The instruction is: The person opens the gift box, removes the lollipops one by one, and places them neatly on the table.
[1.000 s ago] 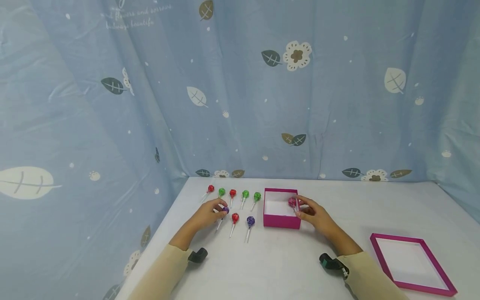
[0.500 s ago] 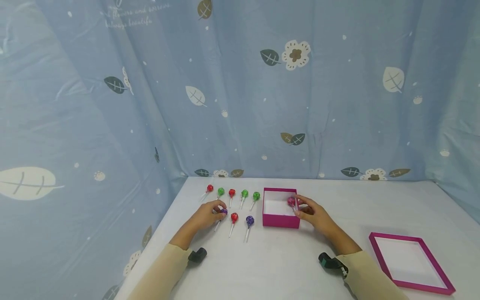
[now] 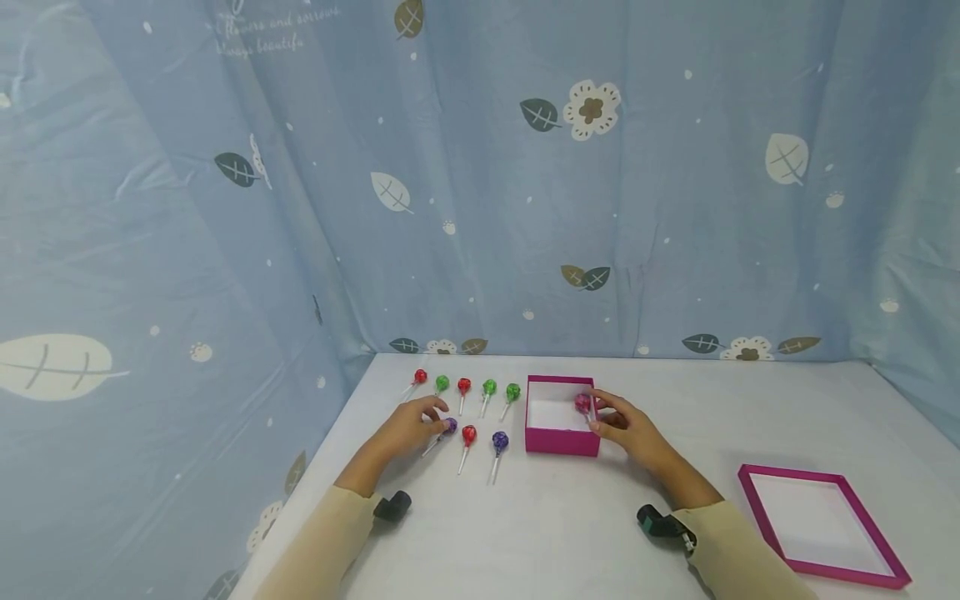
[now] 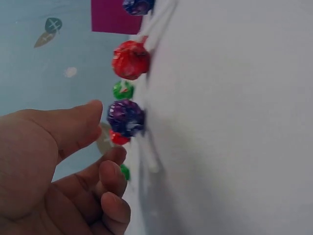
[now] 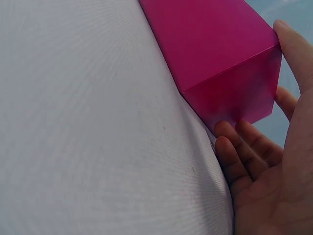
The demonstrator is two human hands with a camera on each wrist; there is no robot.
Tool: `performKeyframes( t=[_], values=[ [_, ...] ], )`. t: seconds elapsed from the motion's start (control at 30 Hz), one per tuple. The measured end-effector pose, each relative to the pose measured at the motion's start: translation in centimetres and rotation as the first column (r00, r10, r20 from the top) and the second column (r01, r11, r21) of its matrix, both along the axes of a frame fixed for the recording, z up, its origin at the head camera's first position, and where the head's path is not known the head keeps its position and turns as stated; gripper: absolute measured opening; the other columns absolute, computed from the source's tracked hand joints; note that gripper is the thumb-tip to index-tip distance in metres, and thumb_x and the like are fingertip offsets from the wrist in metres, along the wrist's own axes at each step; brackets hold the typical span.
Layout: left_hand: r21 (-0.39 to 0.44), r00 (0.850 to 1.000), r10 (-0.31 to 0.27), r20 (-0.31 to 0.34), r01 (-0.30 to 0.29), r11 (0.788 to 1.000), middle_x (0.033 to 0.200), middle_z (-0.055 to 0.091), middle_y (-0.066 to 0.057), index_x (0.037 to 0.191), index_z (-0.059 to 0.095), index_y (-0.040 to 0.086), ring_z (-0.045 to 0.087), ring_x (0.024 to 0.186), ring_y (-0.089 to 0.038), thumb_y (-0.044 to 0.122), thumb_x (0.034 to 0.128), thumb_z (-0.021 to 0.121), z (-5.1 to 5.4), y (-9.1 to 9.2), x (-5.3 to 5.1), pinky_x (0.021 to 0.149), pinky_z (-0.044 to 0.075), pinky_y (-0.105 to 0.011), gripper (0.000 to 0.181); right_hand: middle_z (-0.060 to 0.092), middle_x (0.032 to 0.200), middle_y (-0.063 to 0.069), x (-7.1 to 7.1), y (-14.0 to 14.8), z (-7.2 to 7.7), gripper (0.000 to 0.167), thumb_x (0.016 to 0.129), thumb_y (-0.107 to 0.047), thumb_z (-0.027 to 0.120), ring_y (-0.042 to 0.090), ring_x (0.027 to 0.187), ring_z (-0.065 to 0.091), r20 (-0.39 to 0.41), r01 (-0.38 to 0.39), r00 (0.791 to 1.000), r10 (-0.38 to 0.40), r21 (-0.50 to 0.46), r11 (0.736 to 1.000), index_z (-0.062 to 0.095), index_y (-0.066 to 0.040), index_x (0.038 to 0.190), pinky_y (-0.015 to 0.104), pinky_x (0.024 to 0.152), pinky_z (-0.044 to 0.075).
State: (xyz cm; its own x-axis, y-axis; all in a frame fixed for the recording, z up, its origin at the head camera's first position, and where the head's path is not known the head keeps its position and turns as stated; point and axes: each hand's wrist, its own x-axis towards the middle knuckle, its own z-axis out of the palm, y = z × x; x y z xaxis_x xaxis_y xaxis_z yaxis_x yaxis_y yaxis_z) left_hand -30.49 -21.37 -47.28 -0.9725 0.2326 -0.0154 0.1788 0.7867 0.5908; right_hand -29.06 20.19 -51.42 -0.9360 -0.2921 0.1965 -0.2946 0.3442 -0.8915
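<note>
A purple lollipop lies on the white table beside my left hand. In the left wrist view, the thumb tip is very near its wrapped head and the fingers are spread from the thumb; nothing is pinched. My right hand holds the right wall of a magenta box, thumb and index finger at its rim and the other fingers against its side. Inside the box, a pink lollipop leans by that wall, its stick partly hidden by the hand. A red lollipop and another purple lollipop lie between hand and box.
Behind the left hand runs a row of several red and green lollipops, including a green one. A magenta-edged lid lies at the right front. A blue patterned curtain borders the table's back and left.
My left hand has drawn slightly back to the left, its fingers parting from the purple lollipop. That lollipop's stick has swung left. The right hand and box stay put.
</note>
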Motion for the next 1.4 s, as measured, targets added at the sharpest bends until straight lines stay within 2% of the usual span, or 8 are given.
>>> performKeyframes(
  t=[0.17, 0.4, 0.5, 0.67, 0.83, 1.07, 1.3, 1.4],
  values=[
    [-0.028, 0.999, -0.007, -0.036, 0.006, 1.0, 0.095, 0.062, 0.005, 0.114, 0.065, 0.018, 0.054, 0.084, -0.017, 0.03, 0.0916, 0.069, 1.0, 0.2, -0.2, 0.075, 0.046, -0.039, 0.026, 0.046, 0.133, 0.016, 0.0, -0.1, -0.1, 0.062, 0.093, -0.029, 0.067, 0.029, 0.105, 0.056, -0.01, -0.006, 1.0, 0.006, 0.006, 1.0, 0.041, -0.016, 0.149, 0.039, 0.085, 0.048],
    [-0.002, 0.993, -0.077, -0.086, 0.077, 0.997, 0.094, 0.063, 0.004, 0.114, 0.067, 0.014, 0.054, 0.076, -0.016, 0.027, 0.0928, 0.068, 2.0, 2.0, -1.2, 0.065, 0.047, -0.033, 0.025, 0.046, 0.132, 0.016, 0.0, -0.1, 0.1, 0.062, 0.093, -0.031, 0.067, 0.03, 0.105, 0.055, -0.009, 0.008, 1.0, -0.008, 0.021, 1.0, 0.042, -0.017, 0.148, 0.038, 0.084, 0.049],
    [0.008, 0.99, -0.113, -0.085, 0.114, 0.993, 0.096, 0.062, 0.004, 0.114, 0.066, 0.013, 0.055, 0.076, -0.016, 0.027, 0.0935, 0.067, 2.2, 3.3, -1.6, 0.064, 0.048, -0.031, 0.025, 0.045, 0.133, 0.018, 0.4, -0.2, 0.8, 0.062, 0.093, -0.028, 0.067, 0.033, 0.108, 0.054, 0.003, 0.006, 1.0, -0.006, 0.022, 1.0, 0.041, -0.015, 0.148, 0.042, 0.086, 0.048],
    [0.002, 0.982, -0.17, -0.078, 0.171, 0.985, 0.098, 0.061, 0.004, 0.115, 0.065, 0.016, 0.055, 0.079, -0.017, 0.029, 0.0947, 0.065, 2.9, 5.7, -1.8, 0.066, 0.049, -0.032, 0.025, 0.044, 0.133, 0.024, 1.8, -0.7, 2.8, 0.063, 0.093, -0.023, 0.066, 0.039, 0.11, 0.053, 0.015, -0.006, 1.0, 0.006, 0.023, 1.0, 0.039, -0.01, 0.149, 0.05, 0.088, 0.048],
    [0.003, 0.973, -0.214, -0.084, 0.215, 0.977, 0.1, 0.061, 0.005, 0.12, 0.064, 0.014, 0.055, 0.085, -0.017, 0.032, 0.0951, 0.064, 4.1, 8.2, -1.7, 0.071, 0.049, -0.034, 0.031, 0.044, 0.132, 0.024, 2.5, -1.0, 3.7, 0.062, 0.094, -0.021, 0.066, 0.037, 0.108, 0.054, 0.019, -0.005, 1.0, 0.004, 0.041, 0.999, 0.039, -0.009, 0.148, 0.046, 0.088, 0.048],
    [0.011, 0.956, -0.27, -0.112, 0.273, 0.962, 0.099, 0.062, 0.007, 0.116, 0.065, 0.017, 0.057, 0.085, -0.014, 0.03, 0.0954, 0.064, 4.7, 11.2, -2.0, 0.071, 0.049, -0.03, 0.025, 0.046, 0.13, 0.022, 2.3, -0.9, 3.5, 0.06, 0.094, -0.022, 0.066, 0.035, 0.104, 0.055, 0.007, -0.012, 1.0, 0.012, 0.023, 1.0, 0.041, -0.009, 0.147, 0.039, 0.084, 0.048],
    [0.03, 0.939, -0.322, -0.116, 0.328, 0.944, 0.103, 0.063, 0.006, 0.12, 0.065, 0.015, 0.058, 0.088, -0.012, 0.031, 0.0961, 0.063, 4.8, 13.7, -2.4, 0.071, 0.05, -0.028, 0.029, 0.047, 0.13, 0.024, 2.4, -0.9, 3.6, 0.062, 0.093, -0.021, 0.067, 0.034, 0.101, 0.056, 0.0, -0.018, 1.0, 0.018, 0.005, 1.0, 0.041, -0.006, 0.147, 0.039, 0.083, 0.048],
    [0.029, 0.938, -0.319, -0.137, 0.326, 0.945, 0.104, 0.063, 0.006, 0.117, 0.065, 0.018, 0.057, 0.089, -0.011, 0.03, 0.096, 0.063, 5.0, 14.7, -2.6, 0.072, 0.05, -0.028, 0.025, 0.046, 0.131, 0.023, 1.7, -0.7, 2.6, 0.062, 0.093, -0.022, 0.067, 0.032, 0.102, 0.056, 0.008, -0.006, 1.0, 0.005, 0.011, 1.0, 0.041, -0.009, 0.148, 0.039, 0.083, 0.048]
  ],
)
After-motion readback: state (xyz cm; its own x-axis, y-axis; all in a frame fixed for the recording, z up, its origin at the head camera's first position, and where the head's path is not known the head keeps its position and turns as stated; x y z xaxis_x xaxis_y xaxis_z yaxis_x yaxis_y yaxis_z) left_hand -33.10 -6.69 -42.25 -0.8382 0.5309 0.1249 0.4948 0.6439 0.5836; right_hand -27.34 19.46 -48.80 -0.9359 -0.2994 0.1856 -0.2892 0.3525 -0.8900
